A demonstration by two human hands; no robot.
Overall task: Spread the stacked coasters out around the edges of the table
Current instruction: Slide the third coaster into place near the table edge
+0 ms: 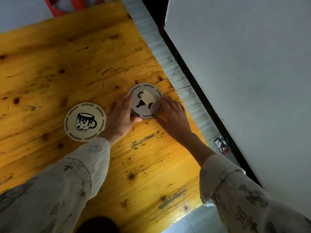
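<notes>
A stack of round pale coasters (pixel 145 100) with black "Aesthetics" lettering and a cup drawing sits near the right edge of the yellow wooden table (pixel 67 64). My left hand (pixel 122 115) grips the stack's left rim, thumb under its near edge. On the stack's right rim rest the fingers of my right hand (pixel 173 115). How many coasters the stack holds is hidden. One single coaster (pixel 85 122) with a spotted mug drawing lies flat on the table to the left, just clear of my left wrist.
The table's pale blue-grey right border (pixel 170 61) runs diagonally, with a dark gap and a white wall (pixel 244 64) beyond it. A small crumpled wrapper (pixel 222 145) lies off the right edge. Something red (pixel 67 5) stands at the far end.
</notes>
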